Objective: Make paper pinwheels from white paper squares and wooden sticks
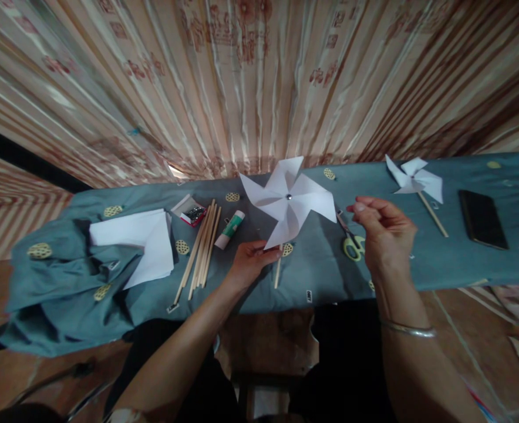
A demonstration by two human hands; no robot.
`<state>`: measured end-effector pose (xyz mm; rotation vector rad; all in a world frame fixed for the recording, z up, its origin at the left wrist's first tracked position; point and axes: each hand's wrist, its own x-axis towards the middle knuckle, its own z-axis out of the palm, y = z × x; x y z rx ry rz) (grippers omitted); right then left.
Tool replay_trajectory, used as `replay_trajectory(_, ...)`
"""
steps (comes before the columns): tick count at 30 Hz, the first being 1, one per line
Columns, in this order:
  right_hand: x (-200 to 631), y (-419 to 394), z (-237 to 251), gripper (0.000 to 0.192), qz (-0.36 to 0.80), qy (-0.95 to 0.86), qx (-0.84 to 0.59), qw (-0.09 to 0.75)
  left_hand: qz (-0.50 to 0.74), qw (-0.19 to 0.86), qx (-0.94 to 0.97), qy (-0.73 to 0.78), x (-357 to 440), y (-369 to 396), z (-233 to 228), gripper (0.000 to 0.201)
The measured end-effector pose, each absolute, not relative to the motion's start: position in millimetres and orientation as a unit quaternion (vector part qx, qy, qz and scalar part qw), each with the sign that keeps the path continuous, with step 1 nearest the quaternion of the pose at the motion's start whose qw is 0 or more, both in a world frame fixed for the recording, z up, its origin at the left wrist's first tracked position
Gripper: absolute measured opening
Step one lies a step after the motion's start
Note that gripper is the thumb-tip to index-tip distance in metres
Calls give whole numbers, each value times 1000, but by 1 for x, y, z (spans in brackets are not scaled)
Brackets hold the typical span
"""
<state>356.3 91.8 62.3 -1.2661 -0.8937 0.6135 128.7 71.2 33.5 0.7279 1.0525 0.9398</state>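
Observation:
A white paper pinwheel [288, 198] with a metal pin at its centre stands up over the blue-grey cloth [312, 270]. My left hand [251, 258] pinches its lowest blade tip, just above its wooden stick [277, 274]. My right hand [381, 230] hovers to the right of the pinwheel, fingers curled together, holding nothing that I can see. Yellow-handled scissors [351, 244] lie just left of and below that hand.
A second pinwheel on a stick [414, 179] lies far right, a black phone [482, 218] beside it. To the left lie a glue stick [230, 229], several wooden sticks [201, 249], a small box of pins [192, 214] and white paper sheets [140, 241]. A curtain hangs behind.

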Motion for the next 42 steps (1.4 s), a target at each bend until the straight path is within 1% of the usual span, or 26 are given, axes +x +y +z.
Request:
replay_trajectory(2,356,93,60,34,263,-406,-563,670,414,706,337,464,129,70,32,30)
replay_trajectory(5,355,92,58,37,287,-413,-563,656,408,709,341,462,130,70,30,30)
replay_trajectory(11,351,91,54,32,341,-410,-570,625,410,707,341,465,130,70,31,28)
replay_trajectory(20,343,91,55,27,373,-388,-556,633,421,694,351,466,129,71,29,27)
replay_trajectory(26,337,89,54,27,385,-395,-552,626,431,688,332,481,130,72,28,23)
replay_trajectory(33,330,88,53,23,403,-393,-548,619,444,677,331,484,129,74,28,25)
replay_trajectory(42,323,85,52,24,407,-401,-545,613,447,675,329,487,127,73,28,29)
